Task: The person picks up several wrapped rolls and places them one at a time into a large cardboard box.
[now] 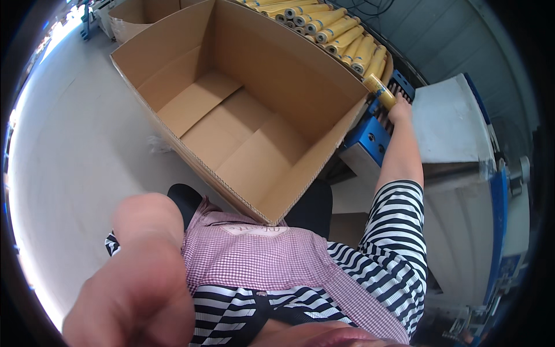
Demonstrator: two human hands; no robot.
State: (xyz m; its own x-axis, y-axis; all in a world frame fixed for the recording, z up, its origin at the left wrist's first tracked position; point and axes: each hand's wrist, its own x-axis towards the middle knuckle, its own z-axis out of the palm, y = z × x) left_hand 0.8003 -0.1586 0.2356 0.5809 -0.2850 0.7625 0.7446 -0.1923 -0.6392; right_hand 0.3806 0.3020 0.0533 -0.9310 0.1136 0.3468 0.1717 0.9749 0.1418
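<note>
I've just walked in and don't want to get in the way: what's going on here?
A person's right hand grips one end of a yellow roll, close to some blue equipment. The left hand is raised near the camera; whether it holds anything can't be told. An open cardboard box stands in front, with more yellow rolls piled behind it.

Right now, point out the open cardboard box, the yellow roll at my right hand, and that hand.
Cardboard box (277,66): head view, far inner wall.
Yellow roll (380,90): head view, middle of its side.
Right hand (399,110): head view, middle of the hand.
</note>
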